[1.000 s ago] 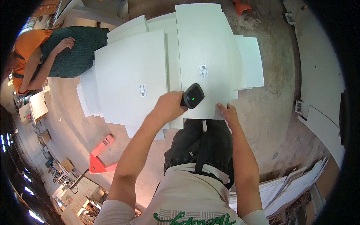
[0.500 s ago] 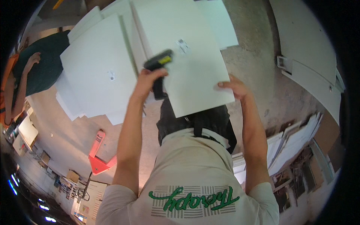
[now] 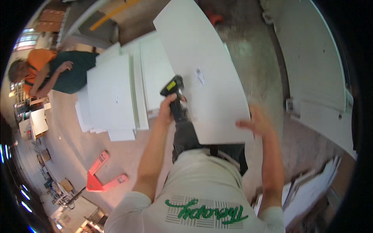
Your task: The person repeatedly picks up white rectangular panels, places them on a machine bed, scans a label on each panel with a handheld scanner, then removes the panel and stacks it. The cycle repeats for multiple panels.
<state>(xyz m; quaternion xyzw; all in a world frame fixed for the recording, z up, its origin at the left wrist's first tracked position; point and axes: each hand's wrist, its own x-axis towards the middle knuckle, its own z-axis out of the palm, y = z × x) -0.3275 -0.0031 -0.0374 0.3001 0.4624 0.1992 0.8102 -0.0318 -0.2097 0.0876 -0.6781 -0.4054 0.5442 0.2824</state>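
My left hand [image 3: 168, 110] is closed around the grip of a black handheld barcode scanner [image 3: 171, 86] with a yellow label. The scanner is beside the left edge of a long white panel [image 3: 217, 105], which reaches from my waist away past the stack. A small printed label [image 3: 199, 76] is stuck on the panel's face. At the panel's near right edge is my right hand [image 3: 261, 123], blurred, with thumb and fingers apart. Its thumb lies over the panel's face; whether it touches is unclear.
Stacked white panels [image 3: 112, 99] stand at the left, with a person in orange and dark green [image 3: 75, 73] beyond them. A red pallet jack [image 3: 94, 182] is on the floor at lower left. More boards [image 3: 311, 190] lean at lower right, and a large pale panel [image 3: 307, 54] stands at right.
The long panel now shows its far end and looks shifted off the stack. My left hand and the scanner appear further right and lower. My right hand's fingers have spread at the panel's edge.
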